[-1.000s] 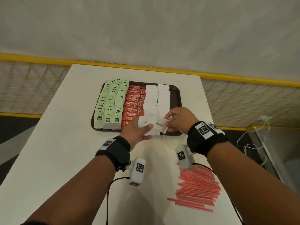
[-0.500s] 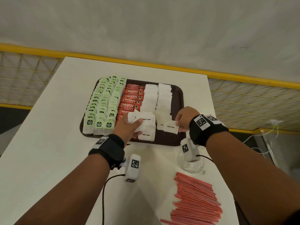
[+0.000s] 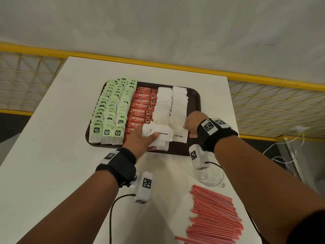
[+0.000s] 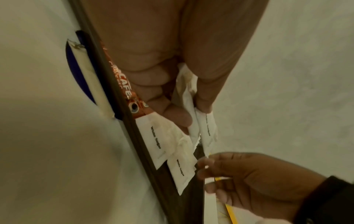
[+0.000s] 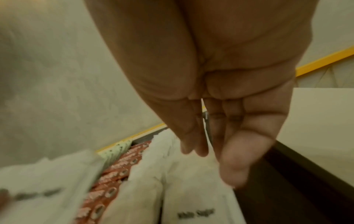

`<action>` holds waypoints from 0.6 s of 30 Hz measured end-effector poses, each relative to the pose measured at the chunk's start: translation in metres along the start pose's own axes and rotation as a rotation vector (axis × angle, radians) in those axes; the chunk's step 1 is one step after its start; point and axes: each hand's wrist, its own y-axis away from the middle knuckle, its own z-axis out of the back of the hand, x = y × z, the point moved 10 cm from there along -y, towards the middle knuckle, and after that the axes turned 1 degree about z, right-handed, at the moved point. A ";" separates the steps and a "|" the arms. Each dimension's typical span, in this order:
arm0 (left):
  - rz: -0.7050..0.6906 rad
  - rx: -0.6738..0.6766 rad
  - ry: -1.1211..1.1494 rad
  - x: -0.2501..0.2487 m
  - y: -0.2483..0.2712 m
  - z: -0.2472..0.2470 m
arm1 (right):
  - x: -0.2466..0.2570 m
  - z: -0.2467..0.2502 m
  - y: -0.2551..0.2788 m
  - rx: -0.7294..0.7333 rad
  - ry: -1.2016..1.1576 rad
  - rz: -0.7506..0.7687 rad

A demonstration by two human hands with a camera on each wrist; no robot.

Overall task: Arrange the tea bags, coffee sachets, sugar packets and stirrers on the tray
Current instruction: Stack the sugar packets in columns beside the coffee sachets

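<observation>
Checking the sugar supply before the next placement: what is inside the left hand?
The left hand grips a bunch of white sugar packets, fanned out over the tray. How many it holds cannot be seen, since fingers cover the rest.

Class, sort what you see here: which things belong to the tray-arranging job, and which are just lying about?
Belong to the job:
tray
tea bags
coffee sachets
sugar packets
stirrers
left hand, gripping sugar packets
right hand

Just lying about:
glass mug
white cable
</observation>
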 end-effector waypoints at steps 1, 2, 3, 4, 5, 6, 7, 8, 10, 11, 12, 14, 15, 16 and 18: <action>0.003 0.007 -0.009 0.000 0.000 -0.004 | 0.010 0.003 0.007 -0.009 0.020 0.054; 0.006 0.014 -0.016 -0.001 -0.001 -0.008 | 0.021 0.002 0.013 0.013 0.034 0.117; 0.006 0.023 -0.020 -0.001 -0.001 -0.013 | 0.033 -0.002 0.021 0.052 0.039 0.188; 0.005 0.031 -0.023 -0.002 -0.002 -0.018 | 0.043 -0.008 0.031 0.108 0.027 0.241; 0.006 0.038 -0.024 -0.002 -0.002 -0.022 | 0.049 -0.013 0.038 0.153 0.028 0.274; 0.008 0.046 -0.026 -0.002 -0.003 -0.027 | 0.051 -0.016 0.042 0.176 0.034 0.290; 0.013 0.052 -0.030 -0.002 -0.003 -0.030 | 0.050 -0.017 0.041 0.176 0.048 0.293; 0.017 0.059 -0.032 -0.001 -0.003 -0.032 | 0.047 -0.016 0.040 0.170 0.056 0.283; 0.026 0.061 -0.026 0.001 -0.003 -0.033 | 0.039 -0.013 0.037 0.144 0.067 0.246; 0.030 0.057 -0.012 0.001 -0.002 -0.031 | 0.034 -0.011 0.035 0.130 0.088 0.230; 0.037 0.048 0.007 0.003 -0.002 -0.027 | 0.030 -0.010 0.033 0.124 0.126 0.212; 0.058 0.026 0.043 0.006 -0.001 -0.018 | 0.021 -0.015 0.028 0.152 0.211 0.157; 0.068 0.020 0.052 0.008 -0.001 -0.014 | 0.017 -0.018 0.026 0.170 0.245 0.125; 0.075 0.017 0.053 0.009 -0.001 -0.011 | 0.015 -0.022 0.024 0.183 0.286 0.107; 0.086 0.021 0.058 0.010 0.001 -0.007 | 0.019 -0.026 0.020 0.191 0.403 0.121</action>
